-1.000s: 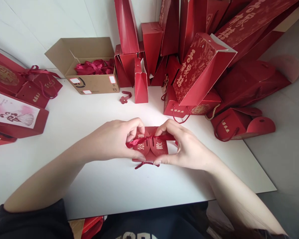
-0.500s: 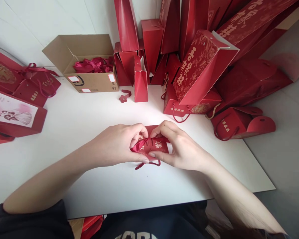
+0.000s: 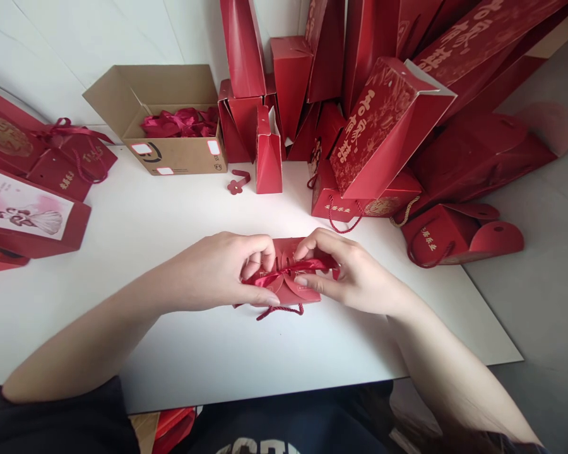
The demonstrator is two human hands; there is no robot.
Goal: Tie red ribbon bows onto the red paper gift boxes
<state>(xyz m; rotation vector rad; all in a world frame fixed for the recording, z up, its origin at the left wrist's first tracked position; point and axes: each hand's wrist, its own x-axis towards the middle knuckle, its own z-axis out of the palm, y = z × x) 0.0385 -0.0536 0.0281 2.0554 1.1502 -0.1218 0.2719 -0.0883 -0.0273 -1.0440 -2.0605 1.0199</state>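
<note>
A small red gift box (image 3: 291, 295) with folded flaps sits on the white table in front of me. A shiny red ribbon (image 3: 284, 272) crosses its top and is gathered at the middle. My left hand (image 3: 234, 268) curls round the ribbon's left side, with the thumb low against the box. On the opposite side, my right hand (image 3: 343, 268) has its fingers and thumb closed about the ribbon's right part. Below the box's near side hangs a twisted red cord handle (image 3: 286, 309). The ribbon ends are partly hidden by my hands.
An open cardboard box (image 3: 180, 156) of red ribbons stands at the back. Beside it are a flower-shaped strip (image 3: 237, 183) and a small red box (image 3: 269, 157). Red boxes (image 3: 383, 132) pile up at right; more boxes (image 3: 38, 214) lie at left.
My right hand has shifted slightly right from the middle, drawing the ribbon out straighter. My left fingers have moved a little left. The box's middle and flaps show more now.
</note>
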